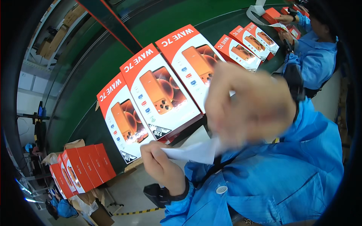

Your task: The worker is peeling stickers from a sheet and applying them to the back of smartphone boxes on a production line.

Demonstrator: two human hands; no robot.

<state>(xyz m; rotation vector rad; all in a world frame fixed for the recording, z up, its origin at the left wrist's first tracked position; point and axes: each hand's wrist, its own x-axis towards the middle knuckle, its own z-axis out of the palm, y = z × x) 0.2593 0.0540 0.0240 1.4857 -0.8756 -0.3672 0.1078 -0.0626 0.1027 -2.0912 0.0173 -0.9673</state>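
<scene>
Running across the view is a long dark green conveyor belt (pixel 113 71) in a factory hall, but the thing in hand is a thin white sheet of paper or film (pixel 196 151), which is hanging in the air over the belt's near edge, close to the person's chest. The left hand (pixel 160 162) is pinching its left end between closed fingers, clamped firmly on it. The right hand (pixel 249 103) is sitting at the sheet's other end, raised and badly blurred, so I cannot tell whether it is gripping the sheet or only brushing it. Both wrists are coming out of bright blue smock sleeves (pixel 301 158). Just beyond the hands, three orange-and-white rectangular phone boxes (pixel 158 90) are lying flat side by side along the belt's near edge, printed faces up. Further along the belt, toward its far right end, more boxes of the same kind (pixel 247 45) are lying in front of a co-worker in a blue smock (pixel 315 56), whose hands are busy there. Off the belt to the lower left, a stack of orange boxes (pixel 81 169) is standing on edge. With the hands pulling apart, the thin sheet could tear or crease, or slip free and drop to the floor.
</scene>
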